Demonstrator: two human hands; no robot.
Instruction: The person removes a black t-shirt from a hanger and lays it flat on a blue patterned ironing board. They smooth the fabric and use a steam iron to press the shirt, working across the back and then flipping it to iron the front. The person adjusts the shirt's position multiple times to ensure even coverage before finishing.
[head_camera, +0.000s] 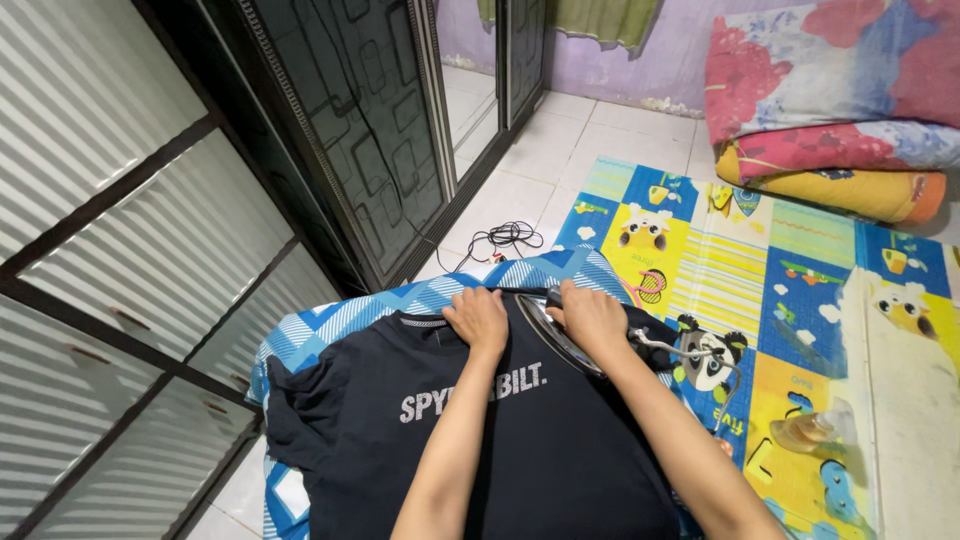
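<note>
A dark navy T-shirt (560, 450) with pale lettering on the chest lies flat on a board covered in blue-and-white patterned cloth (330, 320). My left hand (478, 318) presses flat on the shirt just below the collar, fingers together. My right hand (592, 318) grips the handle of an electric iron (560, 340), whose shiny soleplate edge shows tilted beside the hand near the shirt's shoulder. The iron's grey cord (690, 352) trails off to the right.
A colourful cartoon play mat (800, 270) covers the tiled floor at right, with a small spray bottle (805, 432) on it. Folded bedding (830, 110) is stacked at the far right. A black cable (505, 238) lies near dark sliding doors (370, 120); ribbed panels stand at left.
</note>
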